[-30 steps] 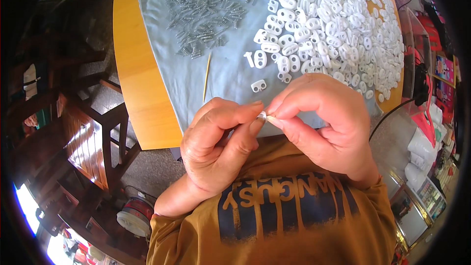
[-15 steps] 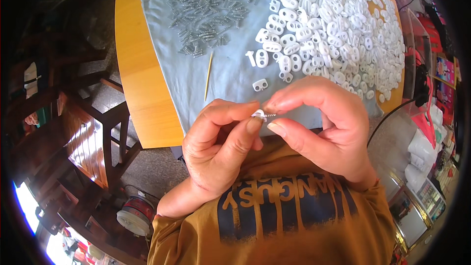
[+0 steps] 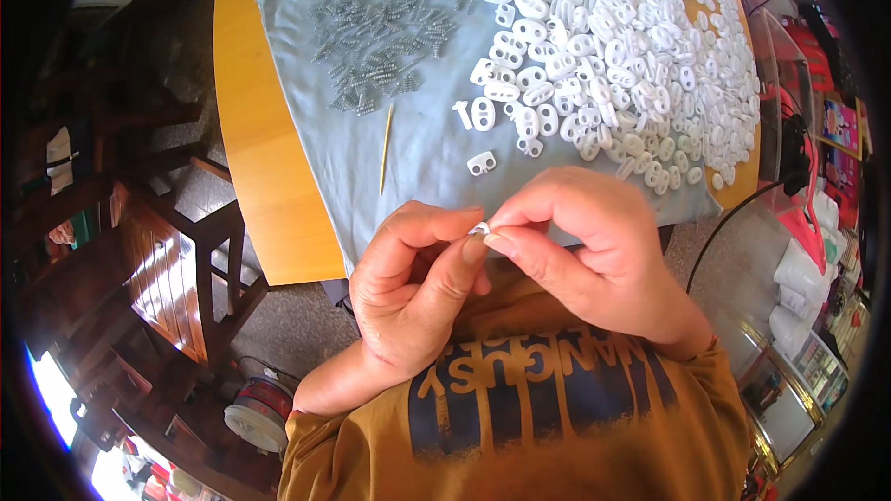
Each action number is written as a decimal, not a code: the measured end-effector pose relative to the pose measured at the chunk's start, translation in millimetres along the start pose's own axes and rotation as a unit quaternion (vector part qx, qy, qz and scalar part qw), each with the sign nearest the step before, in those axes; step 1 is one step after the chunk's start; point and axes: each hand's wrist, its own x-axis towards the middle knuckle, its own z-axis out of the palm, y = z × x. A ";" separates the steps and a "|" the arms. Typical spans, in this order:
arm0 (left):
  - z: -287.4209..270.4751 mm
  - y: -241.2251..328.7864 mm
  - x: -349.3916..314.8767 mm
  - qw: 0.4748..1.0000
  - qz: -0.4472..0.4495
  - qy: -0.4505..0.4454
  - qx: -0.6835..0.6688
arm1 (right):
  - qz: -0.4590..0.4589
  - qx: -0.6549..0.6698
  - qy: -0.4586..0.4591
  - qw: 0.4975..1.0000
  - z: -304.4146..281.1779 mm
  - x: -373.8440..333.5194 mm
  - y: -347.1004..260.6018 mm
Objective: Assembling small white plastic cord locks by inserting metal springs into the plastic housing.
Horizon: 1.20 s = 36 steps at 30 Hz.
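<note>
Pinch grip: white part [image 3: 479, 228] held by the thumb and index finger of the left hand [image 3: 408, 269], above the near edge of the blue cloth [image 3: 325, 153].
At its right side, the fingertips of the right hand [image 3: 594, 250] are placed; whether anything is pinched between them cannot be told. Toward the cloth's left edge, a thin stick [image 3: 385, 150] is laid. Metal springs [image 3: 380, 37] are piled toward the far left corner; white pieces [image 3: 640, 56] are heaped across the right edge onto the worktop [image 3: 264, 176].

Bright tabletop [image 3: 264, 158], dim left, fisheye-bent edges
</note>
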 end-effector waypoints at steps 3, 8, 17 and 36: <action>-2.7 0.2 -1.1 1.000 -0.019 0.002 0.014 | 0.008 -0.007 -0.007 1.000 1.4 -1.1 2.6; -6.8 1.8 0.2 1.000 -0.004 0.025 0.005 | -0.027 -0.060 -0.020 0.998 -6.1 10.0 -2.1; -21.3 5.8 2.8 0.991 0.041 0.128 -0.020 | -0.203 -0.429 0.020 0.880 -18.4 47.3 23.4; -5.1 15.4 14.1 0.993 0.033 0.099 -0.058 | -0.147 -0.131 -0.006 0.980 -13.1 30.5 7.6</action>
